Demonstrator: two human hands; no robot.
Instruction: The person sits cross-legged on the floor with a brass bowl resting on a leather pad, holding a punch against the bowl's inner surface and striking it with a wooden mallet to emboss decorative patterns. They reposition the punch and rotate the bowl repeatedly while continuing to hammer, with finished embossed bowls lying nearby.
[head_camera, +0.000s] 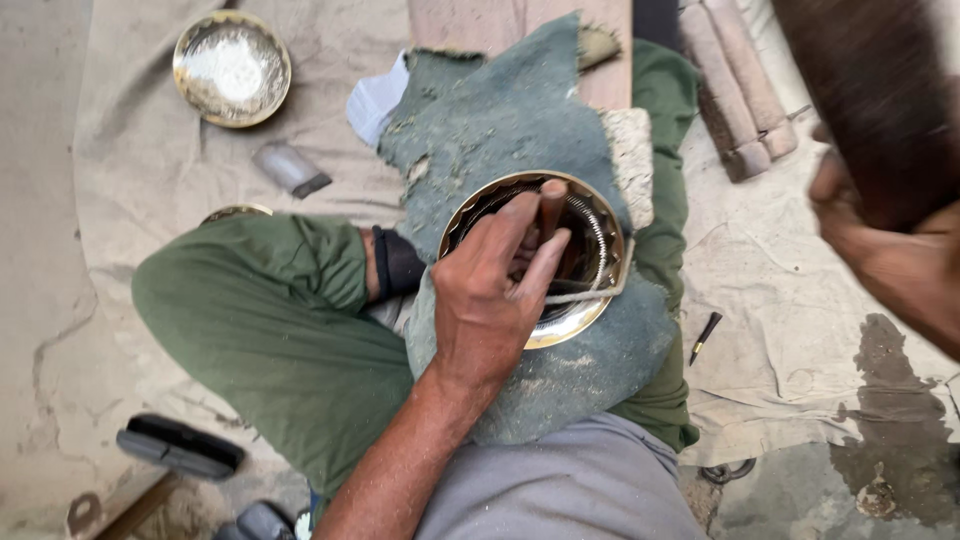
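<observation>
Here, from the head view, your left hand (495, 290) is closed around a thin punch (551, 205) whose tip is set inside the brass bowl (585, 250). The bowl rests on a grey-green pad (520, 130) across your lap, with a cord (590, 293) running over its near rim. Your right hand (880, 250) is raised at the right edge, gripping a dark, blurred mallet (870, 90).

The main risk is the strike: your left fingers sit close to the punch head, so a blow that lands off-centre could catch them. The bowl sits on soft padding over your knee, not a firm base; if it rocks under a blow, the tip could skid and score the polished wall. If the cord slackens, I'd expect the bowl to turn.

A second bowl (232, 68) with pale powder lies well apart on the cloth (140, 150), and a small dark tool (705, 337) lies by your right leg, easy to nudge away.
</observation>
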